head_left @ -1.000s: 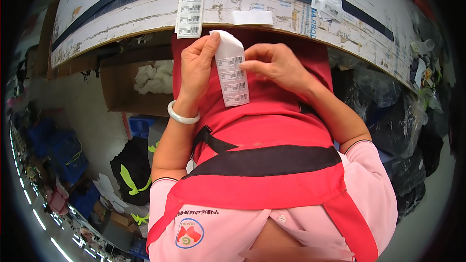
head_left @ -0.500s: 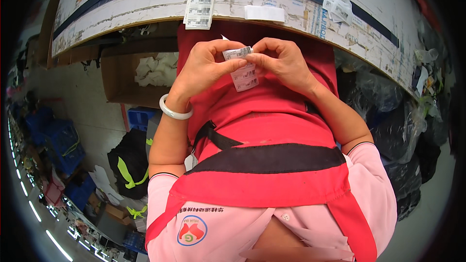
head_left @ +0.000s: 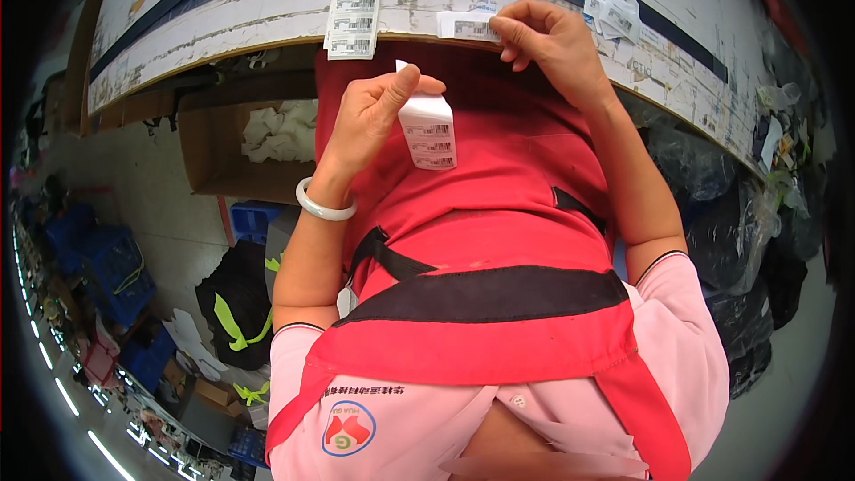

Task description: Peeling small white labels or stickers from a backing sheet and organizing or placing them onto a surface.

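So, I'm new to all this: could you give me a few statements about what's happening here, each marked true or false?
1. The left hand holds a strip of barcode labels. True.
2. The white bangle is on the right wrist. False: it is on the left wrist.
3. The right hand pinches a single label near the edge of the table. True.
4. The apron is blue all over. False: it is red with a black band.
5. A cardboard box stands to the person's left. True.
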Demonstrator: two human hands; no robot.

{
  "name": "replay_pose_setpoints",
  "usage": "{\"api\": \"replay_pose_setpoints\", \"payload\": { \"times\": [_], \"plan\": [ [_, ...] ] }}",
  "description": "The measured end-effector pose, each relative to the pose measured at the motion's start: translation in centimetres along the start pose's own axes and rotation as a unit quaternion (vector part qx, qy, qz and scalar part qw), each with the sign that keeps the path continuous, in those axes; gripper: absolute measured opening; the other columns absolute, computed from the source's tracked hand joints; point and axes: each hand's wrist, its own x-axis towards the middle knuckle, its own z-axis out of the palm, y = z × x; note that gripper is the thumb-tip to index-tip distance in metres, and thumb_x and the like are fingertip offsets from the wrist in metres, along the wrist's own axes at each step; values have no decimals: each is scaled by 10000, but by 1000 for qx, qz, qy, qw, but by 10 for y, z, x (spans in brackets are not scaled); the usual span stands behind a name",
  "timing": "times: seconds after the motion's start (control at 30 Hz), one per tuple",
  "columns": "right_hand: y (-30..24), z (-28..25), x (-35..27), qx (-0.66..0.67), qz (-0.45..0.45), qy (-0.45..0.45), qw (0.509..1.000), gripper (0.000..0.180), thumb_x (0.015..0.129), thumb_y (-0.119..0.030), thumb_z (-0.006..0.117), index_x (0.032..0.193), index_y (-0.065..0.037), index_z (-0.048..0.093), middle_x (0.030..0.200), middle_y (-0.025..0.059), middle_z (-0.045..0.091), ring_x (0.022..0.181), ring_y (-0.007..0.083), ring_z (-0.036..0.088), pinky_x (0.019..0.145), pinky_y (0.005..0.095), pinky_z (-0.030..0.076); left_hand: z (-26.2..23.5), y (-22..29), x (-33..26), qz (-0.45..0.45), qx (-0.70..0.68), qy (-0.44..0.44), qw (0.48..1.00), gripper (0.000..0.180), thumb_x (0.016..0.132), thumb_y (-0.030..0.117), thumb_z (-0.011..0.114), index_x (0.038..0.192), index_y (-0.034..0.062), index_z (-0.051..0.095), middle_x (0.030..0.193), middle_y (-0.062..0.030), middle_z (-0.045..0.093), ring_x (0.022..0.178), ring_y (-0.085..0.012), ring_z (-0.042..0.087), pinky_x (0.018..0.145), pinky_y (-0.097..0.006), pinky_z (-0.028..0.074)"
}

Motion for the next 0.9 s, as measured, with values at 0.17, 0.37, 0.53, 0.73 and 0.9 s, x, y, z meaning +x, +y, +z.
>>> {"api": "replay_pose_setpoints", "payload": {
  "times": [0.17, 0.37, 0.53, 0.73, 0.9],
  "plan": [
    [-2, -4, 11, -25, 24, -2, 999, 208, 907, -207, 653, 980, -12, 659, 753, 8, 637, 637, 47, 585, 554, 178, 486, 1, -3, 2, 8, -1, 17, 1000, 479, 970, 413, 521, 980, -29, 705, 877, -74, 693, 792, -101, 600, 720, -231, 464],
    [1, -1, 18, -27, 45, 0, 999, 211, 901, -211, 659, 975, -13, 660, 753, 9, 639, 629, 48, 583, 551, 179, 489, 3, -3, 4, -2, -8, 35, 999, 461, 967, 403, 535, 975, -25, 706, 844, -61, 686, 754, -87, 593, 678, -217, 464],
    [1, 0, 18, -32, 34, -2, 999, 216, 904, -210, 643, 928, 4, 664, 752, 23, 637, 632, 71, 603, 572, 215, 531, 3, -6, 5, -1, -14, 39, 999, 455, 965, 401, 539, 972, -22, 708, 838, -58, 684, 752, -84, 590, 674, -213, 461],
    [3, 0, 19, -46, 30, -3, 998, 221, 904, -208, 637, 927, 10, 661, 744, 27, 637, 628, 72, 604, 575, 217, 534, 5, -6, 4, -9, -17, 43, 999, 446, 967, 389, 541, 976, -24, 708, 824, -53, 679, 734, -77, 584, 660, -211, 457],
    [2, 1, 18, -49, 23, -1, 999, 224, 903, -206, 635, 925, 16, 658, 734, 29, 638, 628, 75, 607, 577, 219, 537, 5, -7, 5, -10, -26, 41, 999, 439, 969, 380, 540, 978, -25, 708, 822, -50, 678, 733, -76, 585, 660, -209, 459]
  ]
}}
